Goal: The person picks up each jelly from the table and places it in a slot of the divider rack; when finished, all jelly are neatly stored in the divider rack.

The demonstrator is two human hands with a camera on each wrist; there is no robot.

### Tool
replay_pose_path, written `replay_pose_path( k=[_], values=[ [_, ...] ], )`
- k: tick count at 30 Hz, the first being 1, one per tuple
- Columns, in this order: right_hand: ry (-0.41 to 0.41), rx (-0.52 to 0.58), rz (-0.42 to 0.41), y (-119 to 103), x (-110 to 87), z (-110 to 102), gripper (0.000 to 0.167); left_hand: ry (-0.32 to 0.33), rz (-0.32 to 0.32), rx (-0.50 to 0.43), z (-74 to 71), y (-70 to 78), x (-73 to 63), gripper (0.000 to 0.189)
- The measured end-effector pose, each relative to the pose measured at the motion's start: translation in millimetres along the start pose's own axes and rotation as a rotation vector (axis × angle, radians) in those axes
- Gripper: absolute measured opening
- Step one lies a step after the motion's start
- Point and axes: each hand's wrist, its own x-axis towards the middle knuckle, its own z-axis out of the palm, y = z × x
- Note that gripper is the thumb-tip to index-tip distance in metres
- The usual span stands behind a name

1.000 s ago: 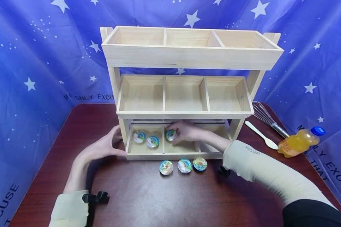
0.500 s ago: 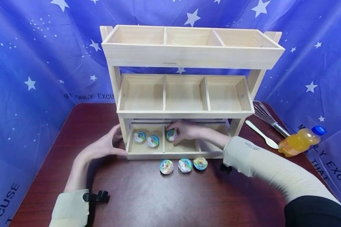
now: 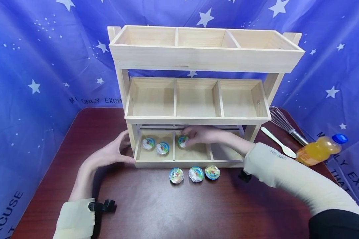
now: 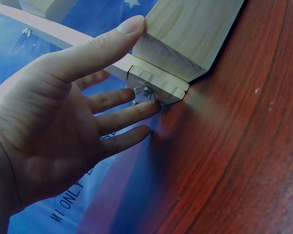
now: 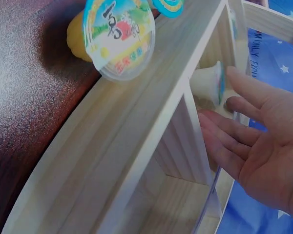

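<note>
My right hand is in the middle compartment of the wooden rack's bottom tier, beside a small jelly cup. In the right wrist view its fingers are spread and stand just off the cup, which rests in the compartment. Two more jelly cups, one behind the other, lie in the bottom left compartment. At the rack's lower left corner, my left hand has its thumb against the wood and its fingers extended around the side.
Three jelly cups stand in front of the rack: left, middle and right. To the right lie a whisk, a white spoon and an orange juice bottle. A blue starry curtain surrounds the table.
My right hand has let go of the jelly cup in the middle compartment and drawn slightly away to the right. The left hand keeps its place; the head view has shifted slightly.
</note>
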Motion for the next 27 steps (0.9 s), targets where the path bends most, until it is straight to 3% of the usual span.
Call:
replay_pose_path(
  k=[7,13,19,24,27],
  values=[
    [0.134,0.01,-0.053,3,-10.6,-3,0.044,0.003,-0.017,0.0,-0.5,1.0,-1.0,0.114],
    [0.25,-0.015,-0.095,4,-18.5,7,0.039,0.007,-0.016,0.008,-0.9,0.8,-0.6,0.113],
    [0.317,-0.029,-0.151,4,-24.6,22,0.041,0.018,-0.001,0.014,-1.5,2.0,-0.6,0.112],
    [0.344,0.023,-0.176,-5,-30.7,34,0.041,0.012,-0.011,0.018,-0.7,1.6,-2.3,0.112],
    [0.36,0.05,-0.232,-14,-34.1,40,0.037,0.013,-0.002,0.013,-1.1,1.6,-2.7,0.112]
  ],
)
